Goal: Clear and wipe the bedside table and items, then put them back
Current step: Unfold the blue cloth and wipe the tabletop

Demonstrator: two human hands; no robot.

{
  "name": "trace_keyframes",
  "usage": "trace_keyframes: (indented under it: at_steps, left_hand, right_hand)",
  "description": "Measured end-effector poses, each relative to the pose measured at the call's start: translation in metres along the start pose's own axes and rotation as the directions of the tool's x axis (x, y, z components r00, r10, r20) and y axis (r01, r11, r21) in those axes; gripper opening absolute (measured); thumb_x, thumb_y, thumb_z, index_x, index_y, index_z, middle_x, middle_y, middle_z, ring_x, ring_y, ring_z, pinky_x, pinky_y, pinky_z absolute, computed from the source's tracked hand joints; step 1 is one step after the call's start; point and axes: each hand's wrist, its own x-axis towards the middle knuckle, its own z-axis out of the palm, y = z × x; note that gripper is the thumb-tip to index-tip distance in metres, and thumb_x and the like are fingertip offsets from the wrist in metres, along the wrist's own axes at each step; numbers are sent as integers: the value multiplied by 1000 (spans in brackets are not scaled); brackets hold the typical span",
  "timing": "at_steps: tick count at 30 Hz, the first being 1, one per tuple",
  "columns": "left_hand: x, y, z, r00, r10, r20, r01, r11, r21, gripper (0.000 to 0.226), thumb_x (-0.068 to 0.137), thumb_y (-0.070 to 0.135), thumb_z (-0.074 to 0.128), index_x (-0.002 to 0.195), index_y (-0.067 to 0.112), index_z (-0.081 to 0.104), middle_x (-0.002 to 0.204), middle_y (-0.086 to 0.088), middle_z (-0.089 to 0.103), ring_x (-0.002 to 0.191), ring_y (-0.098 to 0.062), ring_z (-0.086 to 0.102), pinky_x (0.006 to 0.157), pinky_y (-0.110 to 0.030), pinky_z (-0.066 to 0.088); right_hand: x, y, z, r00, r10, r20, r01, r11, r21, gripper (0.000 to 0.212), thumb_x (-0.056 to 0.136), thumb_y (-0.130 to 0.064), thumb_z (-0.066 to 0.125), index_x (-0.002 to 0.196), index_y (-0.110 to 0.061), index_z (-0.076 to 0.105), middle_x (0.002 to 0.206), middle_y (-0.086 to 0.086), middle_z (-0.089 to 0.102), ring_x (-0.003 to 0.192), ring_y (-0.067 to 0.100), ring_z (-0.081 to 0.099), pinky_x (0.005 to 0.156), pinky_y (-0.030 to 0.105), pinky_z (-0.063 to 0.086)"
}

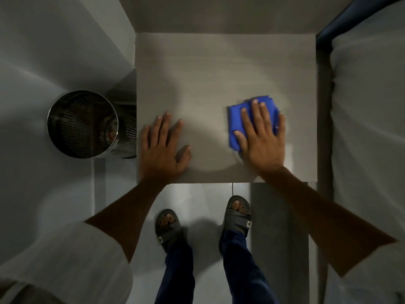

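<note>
Head view: right hand [262, 137], fingers spread flat, presses the folded blue cloth [252, 119] on the bare grey square tabletop [208, 73]; left hand [163, 148] braces open-palmed. Overlapping strokes should reach the corners (far edge likely unwiped).

Square grey bedside table [219, 69] at centre frame, top bare with faint matte grain, seen from straight above. Crumpled bright blue cloth [234, 119] flat on the top at centre right, near the right edge, partly covered from above.
</note>
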Motion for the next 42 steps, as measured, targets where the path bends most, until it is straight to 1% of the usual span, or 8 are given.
trace_keyframes:
  at_steps: [5, 10, 12, 18, 22, 29, 37, 42]
  left_hand:
    - [-1, -1, 1, 1000, 6, 24, -7, 999, 39, 73, 94, 57, 31, 156, 21, 19, 164, -14, 20, 151, -32, 20, 120, -54, 17]
    - [0, -3, -1, 999, 5, 38, -5, 1000, 10, 74, 93, 60, 31, 155, 21, 21, 163, -15, 21, 150, -33, 19, 120, -55, 16]
    - [-2, -2, -1, 999, 8, 40, -8, 1000, 0, 73, 93, 60, 31, 154, 20, 24, 163, -16, 22, 150, -34, 21, 119, -55, 17]
    - [-3, -5, -2, 999, 17, 32, -16, 1000, -26, 74, 93, 62, 29, 154, 21, 25, 162, -16, 23, 150, -34, 20, 120, -55, 16]
    - [-2, -4, -3, 999, 7, 34, -6, 1000, -31, 73, 93, 61, 30, 154, 21, 25, 162, -16, 23, 150, -34, 20, 120, -55, 16]
    - [-4, 1, -6, 999, -8, 34, 9, 999, -51, 73, 91, 56, 40, 154, 22, 26, 162, -15, 25, 150, -34, 21, 120, -54, 16]
    - [-3, 6, -14, 1000, 4, 8, -3, 996, -90, 70, 92, 56, 41, 152, 19, 34, 161, -16, 28, 149, -35, 25, 118, -56, 22]
    - [-2, 5, -10, 999, -11, 39, 17, 987, -158, 70, 92, 57, 38, 152, 20, 32, 161, -15, 28, 150, -32, 24, 121, -53, 14]
  right_hand:
    - [8, 64, -5, 943, 323, 74, -330, 936, 122, 67, 100, -52, 11, 154, -15, 7, 164, 11, 7, 150, 26, 1, 119, 56, 5]
    - [67, 43, -13, 929, 368, 19, -365, 912, 189, 66, 100, -50, 19, 154, -13, 9, 163, 12, 9, 150, 29, 4, 118, 58, 5]
    - [82, 16, -15, 943, 332, 13, -329, 928, 174, 66, 99, -49, 22, 154, -13, 13, 163, 12, 11, 150, 28, 7, 118, 56, 4]
    - [76, -33, -13, 998, -58, -23, 61, 978, 198, 64, 98, -47, 34, 152, -15, 25, 161, 9, 21, 149, 25, 15, 119, 48, 5]
    - [91, 19, -13, 966, 256, -45, -239, 944, 229, 62, 99, -45, 34, 151, -12, 27, 161, 12, 19, 149, 28, 14, 118, 51, 5]
    - [157, 58, -28, 758, 651, 40, -640, 730, 239, 65, 100, -46, 21, 154, -12, 12, 163, 12, 6, 150, 29, 0, 118, 55, 0]
    - [180, -66, -31, 966, 259, 18, -258, 951, 171, 63, 100, -44, 25, 153, -10, 19, 162, 17, 11, 149, 32, 6, 117, 55, 1]
    - [193, -138, -41, 986, -114, 123, 95, 985, 145, 64, 100, -48, 19, 154, -16, 8, 164, 11, -1, 150, 27, -4, 117, 54, -4]
